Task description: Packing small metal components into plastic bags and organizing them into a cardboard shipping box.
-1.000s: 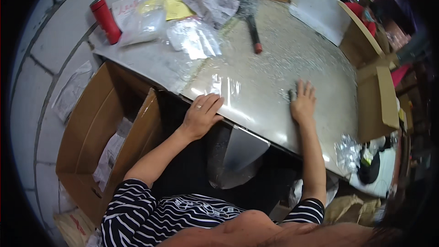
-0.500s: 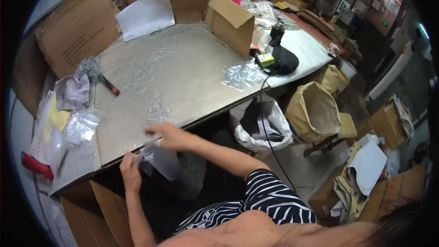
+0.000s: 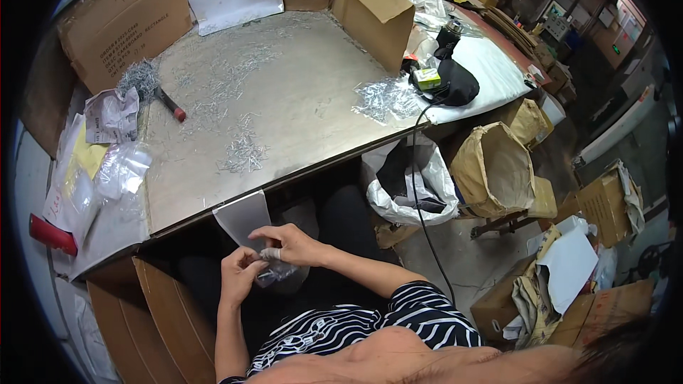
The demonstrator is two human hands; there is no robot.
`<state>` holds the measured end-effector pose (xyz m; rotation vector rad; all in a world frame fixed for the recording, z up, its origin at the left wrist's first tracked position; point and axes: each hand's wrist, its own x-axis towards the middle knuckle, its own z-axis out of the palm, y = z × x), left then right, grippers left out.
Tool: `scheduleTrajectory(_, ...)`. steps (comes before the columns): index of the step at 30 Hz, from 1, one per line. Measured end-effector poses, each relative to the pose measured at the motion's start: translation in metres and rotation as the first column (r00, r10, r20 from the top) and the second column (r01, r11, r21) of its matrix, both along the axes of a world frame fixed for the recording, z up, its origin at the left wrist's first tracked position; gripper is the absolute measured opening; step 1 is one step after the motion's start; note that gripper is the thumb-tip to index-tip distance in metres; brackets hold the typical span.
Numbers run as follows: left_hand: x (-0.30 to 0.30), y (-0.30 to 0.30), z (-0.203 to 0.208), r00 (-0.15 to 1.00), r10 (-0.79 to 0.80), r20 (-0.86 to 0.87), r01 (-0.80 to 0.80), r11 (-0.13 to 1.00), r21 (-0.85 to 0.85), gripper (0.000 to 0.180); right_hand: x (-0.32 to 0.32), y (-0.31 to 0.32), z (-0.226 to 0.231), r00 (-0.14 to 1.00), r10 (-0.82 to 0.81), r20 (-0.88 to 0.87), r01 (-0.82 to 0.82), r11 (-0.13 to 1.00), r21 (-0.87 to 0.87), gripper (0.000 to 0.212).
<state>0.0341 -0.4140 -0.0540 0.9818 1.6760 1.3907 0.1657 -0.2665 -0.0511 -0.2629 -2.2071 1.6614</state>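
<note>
Over my lap, just below the table edge, a small clear plastic bag (image 3: 276,274) hangs between my hands with some shiny metal bits inside. My left hand (image 3: 240,272) pinches its upper edge between thumb and fingers. My right hand (image 3: 295,246) is closed at the bag's top from the other side, index finger curved over toward the left hand; a pale wrap covers its thumb. A whitish sheet (image 3: 243,215) hangs over the table edge behind them. On the metal tabletop beyond lies a loose pile of thin metal pins (image 3: 243,153).
More pins lie scattered across the table (image 3: 306,85). At left are a pin-covered tool with a red-tipped handle (image 3: 174,108), clear bags (image 3: 121,172) and a red object (image 3: 53,235). An open carton (image 3: 373,18) stands behind; sacks (image 3: 491,174) and a hanging cable (image 3: 420,206) are right.
Both hands have come down from the table edge toward my lap and closer together, bringing the bag with them. The right hand has left the area beside the pin pile. The view has shifted slightly.
</note>
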Motion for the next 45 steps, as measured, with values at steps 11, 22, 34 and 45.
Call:
scheduleTrajectory(11, 0.011, -0.030, -0.033, 0.981, -0.114, 0.159, 0.141, 0.975, -0.174, 0.006, 0.025, -0.005, -0.040, 0.887, 0.429, 0.171, -0.385, 0.891, -0.241, 0.022)
scheduleTrajectory(22, -0.008, -0.007, -0.074, 0.951, -0.003, -0.309, -0.068, 0.974, -0.218, 0.029, 0.017, 0.014, -0.071, 0.904, -0.035, 0.426, 0.053, 0.998, -0.030, 0.014)
scheduleTrajectory(34, -0.027, 0.010, -0.081, 0.923, 0.222, 0.313, -0.275, 0.952, 0.136, 0.042, -0.108, 0.109, 0.030, 0.935, -0.329, -0.131, 0.352, 0.818, 0.455, 0.047)
scheduleTrajectory(45, -0.040, -0.021, -0.158, 0.360, -0.096, 0.928, -0.008, 0.994, 0.106, 0.091, -0.049, 0.001, 0.061, 0.981, -0.190, 0.025, 0.135, 0.779, 0.613, 0.048)
